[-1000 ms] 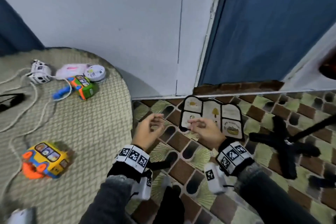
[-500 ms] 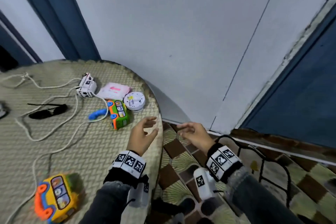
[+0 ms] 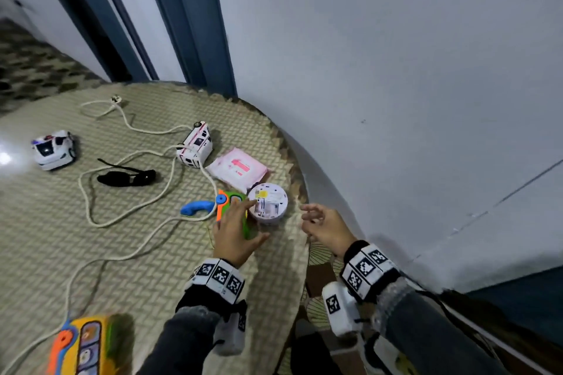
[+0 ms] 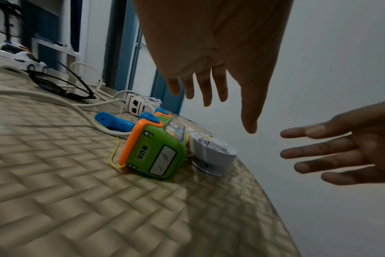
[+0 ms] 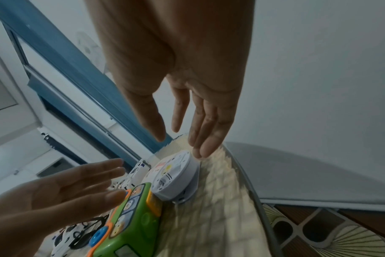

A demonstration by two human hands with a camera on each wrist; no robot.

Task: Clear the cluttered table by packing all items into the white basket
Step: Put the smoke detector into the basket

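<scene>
A green toy bus [image 3: 233,202] lies on its side near the round table's right edge, with a white round device [image 3: 269,202] touching it. My left hand [image 3: 248,219] hovers open over the bus, fingers straight, thumb spread [image 4: 226,111]. My right hand [image 3: 310,216] is open just right of the device, above the table edge, its fingertips [image 5: 201,151] close to the device's rim [image 5: 176,177]. Neither hand holds anything. The white basket is not in view.
On the woven table mat [image 3: 61,237] lie a pink packet [image 3: 239,169], a white ambulance toy [image 3: 196,144], a blue handset [image 3: 196,207], black sunglasses [image 3: 126,176], a white police car [image 3: 53,149], a long rope [image 3: 88,210] and a yellow bus [image 3: 85,344]. A wall stands right behind.
The view swung left from the tiled floor onto the table. Both hands moved from above the floor to over the green bus and the white device, fingers uncurling.
</scene>
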